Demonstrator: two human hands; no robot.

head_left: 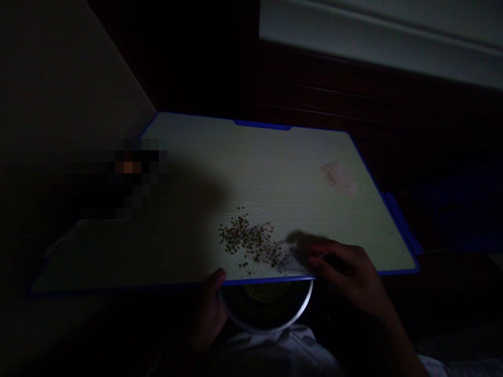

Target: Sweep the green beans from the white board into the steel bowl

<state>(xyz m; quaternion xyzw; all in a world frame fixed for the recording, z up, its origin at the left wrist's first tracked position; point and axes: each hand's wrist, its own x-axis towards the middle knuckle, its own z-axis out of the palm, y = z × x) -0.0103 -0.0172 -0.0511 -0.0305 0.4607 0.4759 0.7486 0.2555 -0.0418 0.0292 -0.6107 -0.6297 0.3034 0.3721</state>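
Note:
A pale, blue-rimmed board (pixel 283 167) lies before me in dim light. Small greenish-brown beans (pixel 247 235) are scattered near its front edge, with pale fine bits among them. Just below that edge sits a round metal-rimmed bowl (pixel 302 311) holding many small green beans. My left hand (pixel 212 309) has its thumb over the board's front edge, its fingers underneath beside the bowl. My right hand (pixel 346 267) is over the front edge, right of the beans, its fingers bent together. A greyish patch lies by its fingertips; whether it is a thing or shadow is unclear.
A small pile of pale pinkish bits (pixel 338 178) lies on the board's right side. At the left, a pixelated dark shape (pixel 121 183) covers part of the board. Dark wooden furniture (pixel 314 94) stands behind, below a pale ledge (pixel 373 31).

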